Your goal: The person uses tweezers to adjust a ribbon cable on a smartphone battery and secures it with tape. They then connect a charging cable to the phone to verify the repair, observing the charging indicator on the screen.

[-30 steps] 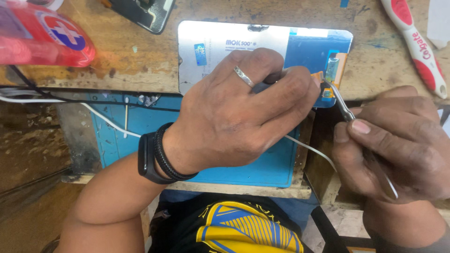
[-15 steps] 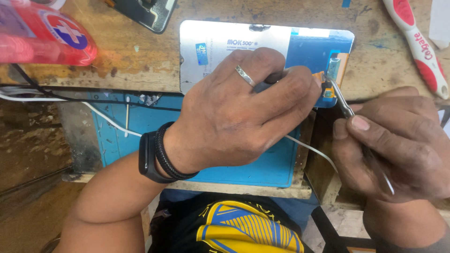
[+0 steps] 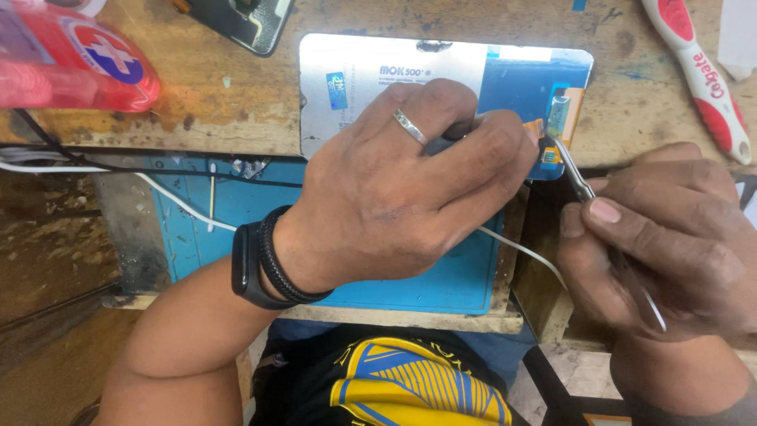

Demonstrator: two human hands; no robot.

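I am pressing my left hand down flat-fingered on the phone screen panel, which is lying back side up on the wooden bench; my ringed finger and the ones beside it are curling over the panel's near edge, pinning it rather than gripping it. My right hand is clenching a pair of metal tweezers, thumb and fingers pinched around the shaft, and the tips are touching the orange flex strip at the panel's right near corner. Just nearer to me than the panel, a blue work mat is lying under my left wrist, with a white cable crossing it. Far to the left of the panel, a red translucent bottle is lying on its side; I cannot tell what is in it. To the right of the panel, a red-and-white tube is resting on the bench, well apart from it. A dark phone is lying beyond the panel's left corner.
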